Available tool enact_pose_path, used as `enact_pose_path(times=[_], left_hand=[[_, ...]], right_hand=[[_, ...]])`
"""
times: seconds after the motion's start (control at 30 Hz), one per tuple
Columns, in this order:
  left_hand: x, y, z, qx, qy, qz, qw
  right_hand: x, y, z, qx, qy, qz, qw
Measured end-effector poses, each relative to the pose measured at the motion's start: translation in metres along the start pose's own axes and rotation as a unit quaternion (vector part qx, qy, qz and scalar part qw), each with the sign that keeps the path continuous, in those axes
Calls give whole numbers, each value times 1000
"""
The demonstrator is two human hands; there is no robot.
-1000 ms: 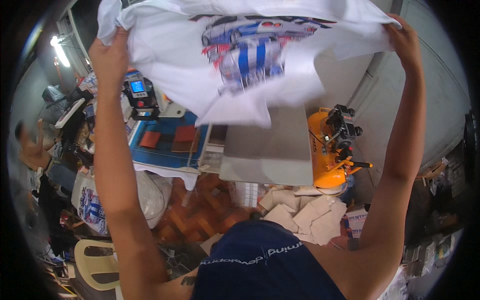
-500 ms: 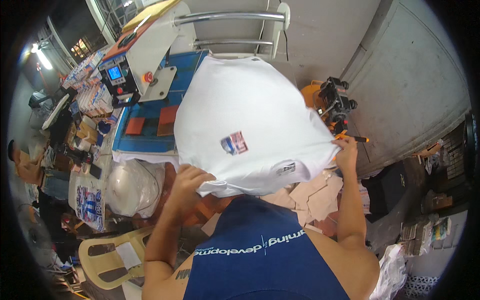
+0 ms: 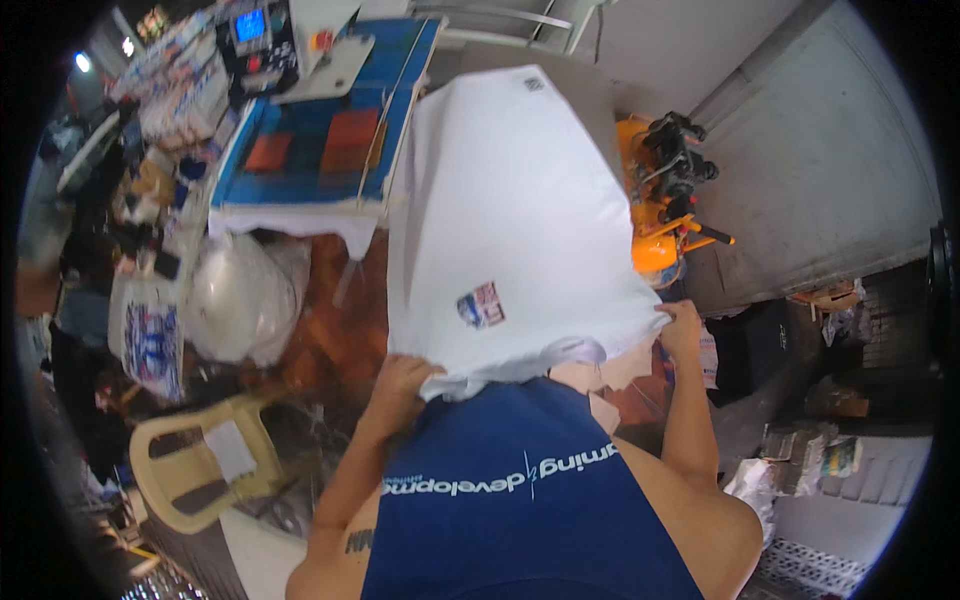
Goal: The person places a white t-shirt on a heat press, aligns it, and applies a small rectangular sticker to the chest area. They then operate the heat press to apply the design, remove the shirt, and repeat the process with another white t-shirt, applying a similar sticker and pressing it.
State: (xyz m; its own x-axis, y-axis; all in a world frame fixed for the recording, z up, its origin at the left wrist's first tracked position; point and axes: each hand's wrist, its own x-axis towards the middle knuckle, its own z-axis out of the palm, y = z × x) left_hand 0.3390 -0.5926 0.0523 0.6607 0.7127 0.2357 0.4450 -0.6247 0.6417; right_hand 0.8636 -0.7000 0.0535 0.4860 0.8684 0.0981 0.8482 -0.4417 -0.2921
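A white shirt [image 3: 510,200] with a small red-and-blue print stretches out in front of me, its near edge close to my body. My left hand [image 3: 402,385] is closed on the near left corner, where the cloth bunches. At the near right corner, my right hand [image 3: 682,328] pinches the cloth between thumb and fingers. The far end of the shirt narrows and carries a small dark mark. What lies under the fabric is hidden.
Left of the shirt stands a press with a blue bed [image 3: 290,185], red pads and a control box [image 3: 258,45]. An orange air compressor [image 3: 655,255] is on the right. A cream plastic chair [image 3: 205,465] stands at lower left, near a plastic-wrapped white object [image 3: 235,300].
Both hands have kept their grip. The shirt has shifted right, away from the blue bed, and looks narrower and straighter. The view has moved, so the press sits higher up.
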Motion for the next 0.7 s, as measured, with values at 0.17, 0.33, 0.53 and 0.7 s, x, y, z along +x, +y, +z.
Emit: enact_pose_path(times=[0.17,0.33,0.53,0.7], left_hand=[[0,6,5,1,14,42,999],[8,20,0,15,12,62,998],[11,25,-6,39,12,76,996],[7,22,-7,26,21,73,997]], right_hand=[[14,-83,14,-73,-86,-119,987],[-11,-226,85,192,-138,-332,913],[-24,-277,101,128,-144,-416,889],[-14,-274,116,133,-117,-428,886]])
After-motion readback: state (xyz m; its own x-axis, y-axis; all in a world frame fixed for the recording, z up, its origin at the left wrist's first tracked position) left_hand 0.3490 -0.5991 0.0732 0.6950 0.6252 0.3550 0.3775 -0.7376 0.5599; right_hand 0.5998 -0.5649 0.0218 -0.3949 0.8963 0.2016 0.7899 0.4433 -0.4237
